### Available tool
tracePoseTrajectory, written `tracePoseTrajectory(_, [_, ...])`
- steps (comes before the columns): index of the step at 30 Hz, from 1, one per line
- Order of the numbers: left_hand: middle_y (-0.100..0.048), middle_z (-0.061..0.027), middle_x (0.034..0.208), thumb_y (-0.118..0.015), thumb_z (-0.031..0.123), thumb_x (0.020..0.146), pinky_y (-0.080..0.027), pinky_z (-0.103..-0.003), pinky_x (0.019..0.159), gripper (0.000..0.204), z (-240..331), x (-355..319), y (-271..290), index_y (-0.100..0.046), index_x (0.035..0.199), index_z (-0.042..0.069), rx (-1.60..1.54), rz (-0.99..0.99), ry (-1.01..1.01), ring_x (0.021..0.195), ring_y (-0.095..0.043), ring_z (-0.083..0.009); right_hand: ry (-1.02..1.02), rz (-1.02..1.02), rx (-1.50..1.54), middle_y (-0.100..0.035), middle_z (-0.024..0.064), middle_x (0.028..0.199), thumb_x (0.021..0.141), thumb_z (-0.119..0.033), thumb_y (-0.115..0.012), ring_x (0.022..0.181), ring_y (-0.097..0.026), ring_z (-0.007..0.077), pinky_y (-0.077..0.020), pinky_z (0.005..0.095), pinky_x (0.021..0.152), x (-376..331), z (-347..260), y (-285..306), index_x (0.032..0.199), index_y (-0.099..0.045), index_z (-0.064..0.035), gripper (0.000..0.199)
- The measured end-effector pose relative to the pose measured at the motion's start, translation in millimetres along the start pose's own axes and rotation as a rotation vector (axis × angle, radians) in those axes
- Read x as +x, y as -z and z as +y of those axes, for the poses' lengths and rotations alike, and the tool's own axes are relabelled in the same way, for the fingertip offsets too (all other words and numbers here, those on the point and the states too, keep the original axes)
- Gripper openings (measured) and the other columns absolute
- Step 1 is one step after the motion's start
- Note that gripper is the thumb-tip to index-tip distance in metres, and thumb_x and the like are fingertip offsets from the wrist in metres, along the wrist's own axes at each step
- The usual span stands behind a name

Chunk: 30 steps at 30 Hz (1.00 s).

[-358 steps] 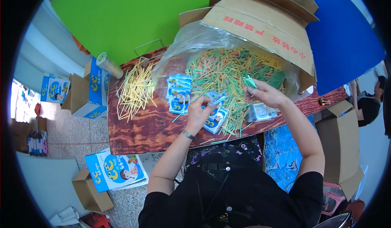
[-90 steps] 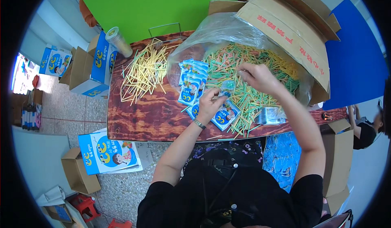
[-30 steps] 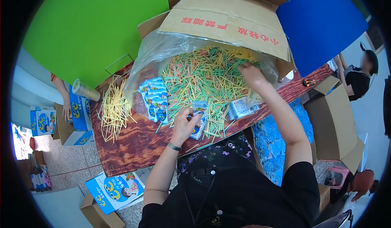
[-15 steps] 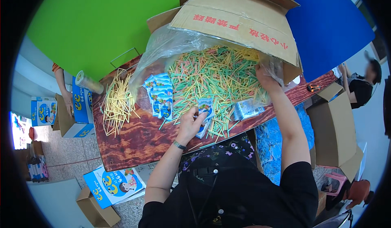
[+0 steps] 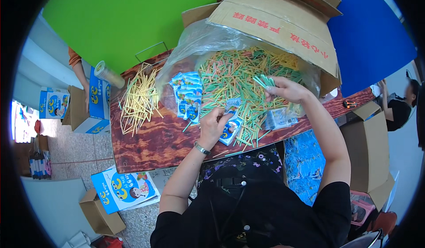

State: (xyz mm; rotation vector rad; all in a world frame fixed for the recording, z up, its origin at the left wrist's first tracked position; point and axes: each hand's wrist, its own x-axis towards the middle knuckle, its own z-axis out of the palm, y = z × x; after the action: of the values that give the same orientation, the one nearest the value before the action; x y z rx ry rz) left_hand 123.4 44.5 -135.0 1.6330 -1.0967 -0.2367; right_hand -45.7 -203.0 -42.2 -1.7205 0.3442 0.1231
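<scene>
sticks [image 5: 241,77] in bag [image 5: 195,40] | packets [image 5: 189,95] left | loose sticks [image 5: 138,98] farther left

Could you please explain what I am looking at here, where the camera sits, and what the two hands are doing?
There is no machine: a person wears a wide fisheye camera on the head, looking down at their own arms, so straight edges bend near the rim. The left hand holds a small blue and white packet on a wooden table. The right hand pinches a little bunch of green sticks above a big heap of coloured sticks, which lies on a clear plastic bag spilling out of a cardboard box. A row of blue packets and a pile of yellow sticks lie to the left. Blue boxes stand beside the table.
</scene>
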Motion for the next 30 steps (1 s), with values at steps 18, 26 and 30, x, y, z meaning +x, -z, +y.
tracePoseTrajectory(18, [-0.065,-0.0125,0.077,-0.076,0.008,0.075,-0.050,-0.035,0.058,0.030,-7,1,12,-0.063,0.102,-0.001,0.198,0.109,-0.291,0.068,-0.064,-0.0256,0.023,-0.324,-1.219,-0.066,0.0212,0.085,0.088,-0.010,-0.056,0.083,-0.067,0.0349,-0.0537,0.0439,0.068,39,-118,-57,0.099,-0.057,0.0030,0.017])
tracePoseTrajectory(26, [-0.065,-0.0116,0.078,-0.076,0.005,0.074,-0.050,-0.036,0.058,0.034,-5,6,12,-0.063,0.105,0.001,0.277,0.112,-0.441,0.068,-0.064,-0.0259,-0.153,-0.507,-1.501,-0.066,0.0211,0.083,0.087,-0.020,-0.064,0.081,-0.066,0.0394,-0.0522,0.0487,0.072,64,-138,-83,0.101,-0.059,0.0015,0.027])
tracePoseTrajectory(30, [-0.066,-0.0118,0.079,-0.076,0.004,0.074,-0.050,-0.036,0.059,0.034,-5,7,16,-0.063,0.105,0.001,0.234,0.132,-0.448,0.070,-0.064,-0.0262,0.089,-0.359,-1.430,-0.067,0.0196,0.084,0.084,-0.022,-0.067,0.080,-0.066,0.0380,-0.0531,0.0466,0.073,59,-149,-79,0.105,-0.061,-0.0012,0.030])
